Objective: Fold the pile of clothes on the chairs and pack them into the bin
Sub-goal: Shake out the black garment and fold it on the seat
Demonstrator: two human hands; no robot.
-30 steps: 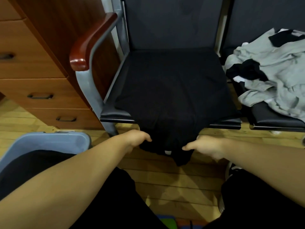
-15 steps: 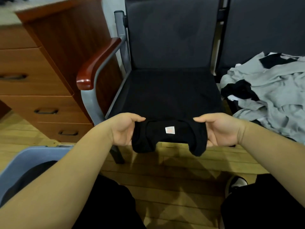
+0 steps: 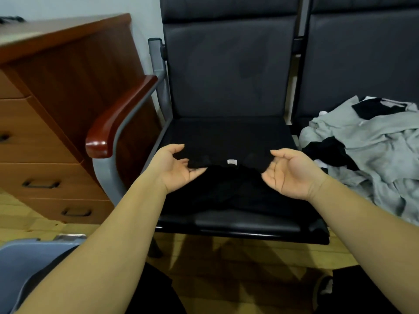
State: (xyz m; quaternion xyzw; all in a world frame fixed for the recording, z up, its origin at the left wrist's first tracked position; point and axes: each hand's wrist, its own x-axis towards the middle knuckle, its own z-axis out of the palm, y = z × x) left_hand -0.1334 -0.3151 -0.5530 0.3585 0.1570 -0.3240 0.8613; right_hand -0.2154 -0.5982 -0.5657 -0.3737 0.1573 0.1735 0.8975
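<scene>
Nearest to us, in the lower left corner, sits the grey bin, with something dark already inside it, though we cannot tell what. Above it our forearms reach up toward the middle of the frame. The left hand and right hand both lie palm up, fingers loosely curled, thumbs lifted clear. The fingertips touch the folded edge of the black shirt but do not appear to pinch it. The shirt lies on the seat of the chair, its white label showing between our hands. To the right, on the next seat, the pile of clothes waits, grey and black and still tangled. The wooden drawers stand at the upper left. We judge the fold only half secured. With so light a hold the upper layer could slump or spring open. Black cloth on a black seat also hides the edges, so a crooked fold might go unnoticed until it is lifted toward the bin.
</scene>
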